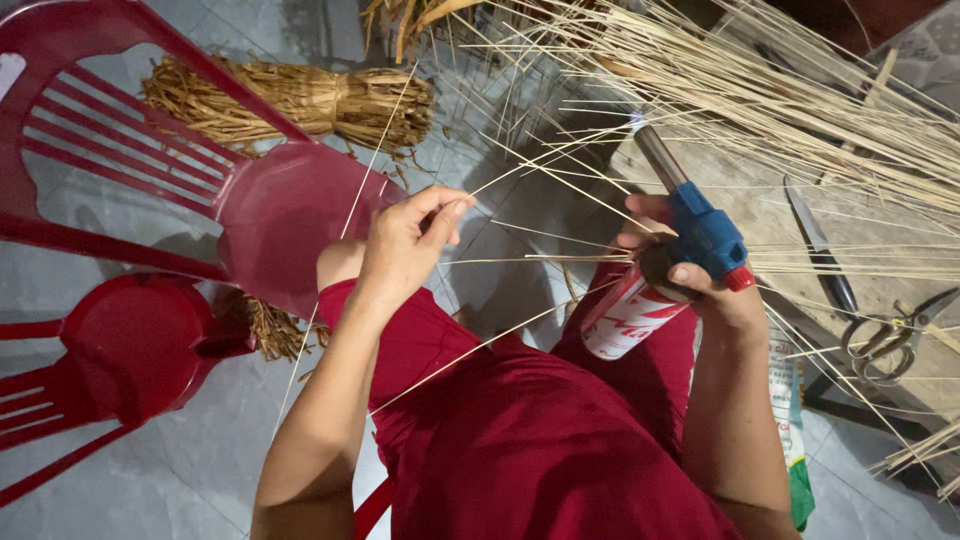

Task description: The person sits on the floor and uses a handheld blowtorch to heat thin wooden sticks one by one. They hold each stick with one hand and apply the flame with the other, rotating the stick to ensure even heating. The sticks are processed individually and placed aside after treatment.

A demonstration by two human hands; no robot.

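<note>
Left hand (pixel 405 245): pinch grip on thin straw (pixel 352 205) (long axis running up-away). Right hand (pixel 690 275): grip wrapped around gas torch (pixel 690 225), nozzle just right of the pinch.

It looked like a home craft workspace, set up informally on a grey tiled floor (pixel 200 470). Long pale reed strips (pixel 800 110) fanned across a rough wooden worktop (pixel 760 220), where a knife (pixel 818 245) and scissors (pixel 885 340) lay. A tied bundle of dry straw (pixel 290 100) rested on the floor beside red plastic chairs (pixel 280 210), household furniture rather than workshop fittings.
</note>
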